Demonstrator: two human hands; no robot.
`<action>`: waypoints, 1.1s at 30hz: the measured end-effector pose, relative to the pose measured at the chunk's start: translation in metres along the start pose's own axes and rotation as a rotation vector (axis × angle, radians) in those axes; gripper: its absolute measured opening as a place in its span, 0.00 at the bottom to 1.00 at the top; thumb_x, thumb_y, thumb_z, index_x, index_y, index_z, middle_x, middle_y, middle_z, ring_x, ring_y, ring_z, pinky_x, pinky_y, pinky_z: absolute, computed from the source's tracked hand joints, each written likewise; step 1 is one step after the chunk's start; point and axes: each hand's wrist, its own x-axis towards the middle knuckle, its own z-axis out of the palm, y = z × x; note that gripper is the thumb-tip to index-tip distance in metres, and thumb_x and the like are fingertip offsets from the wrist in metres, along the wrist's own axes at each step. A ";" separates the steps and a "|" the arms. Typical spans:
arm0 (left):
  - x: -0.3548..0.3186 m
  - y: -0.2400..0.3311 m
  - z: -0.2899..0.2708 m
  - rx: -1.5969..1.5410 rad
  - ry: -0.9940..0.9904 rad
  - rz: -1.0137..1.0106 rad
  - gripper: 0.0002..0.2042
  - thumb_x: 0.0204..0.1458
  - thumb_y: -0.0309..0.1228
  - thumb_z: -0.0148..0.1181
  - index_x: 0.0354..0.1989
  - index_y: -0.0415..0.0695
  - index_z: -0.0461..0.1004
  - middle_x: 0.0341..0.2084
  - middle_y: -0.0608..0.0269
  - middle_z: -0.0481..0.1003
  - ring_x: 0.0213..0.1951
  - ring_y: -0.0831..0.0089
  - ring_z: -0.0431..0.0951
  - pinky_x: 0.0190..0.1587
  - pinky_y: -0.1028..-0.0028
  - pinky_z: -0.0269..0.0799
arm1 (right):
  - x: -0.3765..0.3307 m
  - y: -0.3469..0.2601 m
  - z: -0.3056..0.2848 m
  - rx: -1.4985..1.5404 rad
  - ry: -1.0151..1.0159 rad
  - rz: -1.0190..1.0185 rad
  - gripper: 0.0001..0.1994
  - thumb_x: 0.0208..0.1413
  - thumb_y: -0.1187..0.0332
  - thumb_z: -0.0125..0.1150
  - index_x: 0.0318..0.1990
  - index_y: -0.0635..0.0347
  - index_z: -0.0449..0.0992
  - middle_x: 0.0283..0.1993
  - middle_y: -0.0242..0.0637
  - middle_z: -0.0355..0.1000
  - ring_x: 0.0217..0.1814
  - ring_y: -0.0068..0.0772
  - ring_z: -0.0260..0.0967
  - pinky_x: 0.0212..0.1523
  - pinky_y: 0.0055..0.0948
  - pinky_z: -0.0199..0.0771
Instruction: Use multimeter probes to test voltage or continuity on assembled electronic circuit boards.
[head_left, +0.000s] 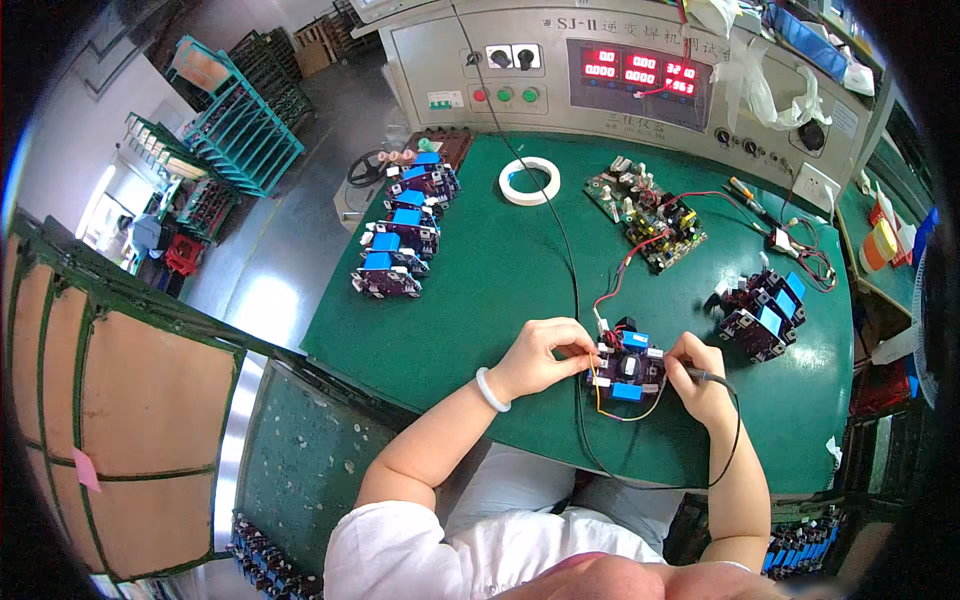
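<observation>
- The left hand (555,350), just left of frame centre's lower part, has thumb and fingertips pinched nearly together at the upper left edge of the small board; they seem to hold an orange-yellow wire (597,395).
- The right hand (702,378) is curled closed around a slim black tool (708,377), its tip toward the board's right edge; whether the tip touches cannot be told.
- The small board (630,367) lies on the worktop between the hands, right of the left hand and left of the right hand, both very near it. It looks almost square, with no clear long axis; its two blue blocks sit at top and bottom.
- The wire loops below the board toward its right side, while a black cable (738,425) curves from the right hand along the front edge.
- Red wires (622,275) run up from the board to a larger board (660,225) at upper right.
- Similar boards stand in a right-hand row (765,312), near the right hand, and a left-hand row (405,225), well apart from the left hand.
- The broadest bare stretch of worktop (470,280) shows left of centre; the front edge runs just below the board.
</observation>
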 end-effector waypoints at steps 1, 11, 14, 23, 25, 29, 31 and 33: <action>0.000 -0.001 0.001 -0.011 0.009 0.006 0.05 0.47 0.21 0.70 0.31 0.38 0.79 0.30 0.60 0.79 0.32 0.75 0.80 0.33 0.77 0.77 | -0.001 0.000 0.000 0.000 0.001 0.004 0.04 0.52 0.76 0.58 0.29 0.65 0.70 0.20 0.40 0.70 0.20 0.28 0.67 0.24 0.27 0.65; 0.002 0.004 -0.003 -0.024 0.012 -0.038 0.06 0.45 0.20 0.71 0.30 0.37 0.80 0.30 0.59 0.79 0.32 0.75 0.80 0.35 0.77 0.78 | 0.001 0.001 -0.006 0.274 0.015 0.090 0.12 0.61 0.67 0.56 0.27 0.61 0.67 0.17 0.27 0.62 0.20 0.17 0.57 0.21 0.24 0.54; 0.003 0.001 -0.002 -0.024 0.018 -0.021 0.07 0.43 0.17 0.72 0.30 0.36 0.79 0.30 0.58 0.79 0.33 0.74 0.81 0.34 0.77 0.80 | 0.004 -0.003 -0.007 0.257 0.008 0.150 0.15 0.64 0.65 0.54 0.26 0.62 0.66 0.18 0.28 0.62 0.21 0.17 0.56 0.22 0.24 0.56; 0.006 0.002 -0.001 0.010 0.011 -0.003 0.07 0.43 0.17 0.72 0.30 0.37 0.79 0.30 0.58 0.79 0.33 0.73 0.81 0.34 0.77 0.80 | 0.003 -0.002 -0.004 0.119 -0.009 0.101 0.15 0.64 0.66 0.55 0.27 0.65 0.65 0.17 0.38 0.60 0.20 0.25 0.54 0.22 0.31 0.57; 0.003 0.001 -0.004 0.038 0.021 0.006 0.07 0.43 0.18 0.72 0.30 0.37 0.80 0.29 0.58 0.79 0.32 0.73 0.81 0.34 0.77 0.79 | 0.004 -0.004 -0.001 0.113 -0.017 0.073 0.14 0.64 0.66 0.55 0.27 0.65 0.65 0.17 0.39 0.60 0.20 0.26 0.54 0.22 0.32 0.57; 0.004 0.002 0.000 0.034 0.006 0.027 0.06 0.44 0.20 0.72 0.30 0.38 0.80 0.29 0.59 0.80 0.32 0.74 0.80 0.33 0.76 0.77 | -0.001 0.000 -0.006 0.075 -0.012 0.028 0.15 0.62 0.70 0.55 0.25 0.65 0.61 0.17 0.39 0.55 0.20 0.25 0.50 0.21 0.31 0.53; 0.003 0.000 0.003 0.022 0.000 0.026 0.06 0.44 0.21 0.72 0.30 0.39 0.80 0.30 0.59 0.80 0.32 0.73 0.80 0.33 0.76 0.76 | -0.004 -0.003 -0.007 0.069 -0.011 0.102 0.15 0.62 0.71 0.55 0.24 0.65 0.59 0.17 0.38 0.54 0.20 0.24 0.49 0.21 0.30 0.51; 0.002 0.001 0.002 0.026 0.006 0.054 0.05 0.46 0.20 0.69 0.31 0.38 0.80 0.29 0.60 0.79 0.31 0.74 0.80 0.32 0.77 0.78 | -0.003 -0.007 -0.004 0.080 -0.007 0.065 0.16 0.62 0.71 0.55 0.24 0.65 0.60 0.17 0.37 0.55 0.20 0.23 0.49 0.21 0.30 0.52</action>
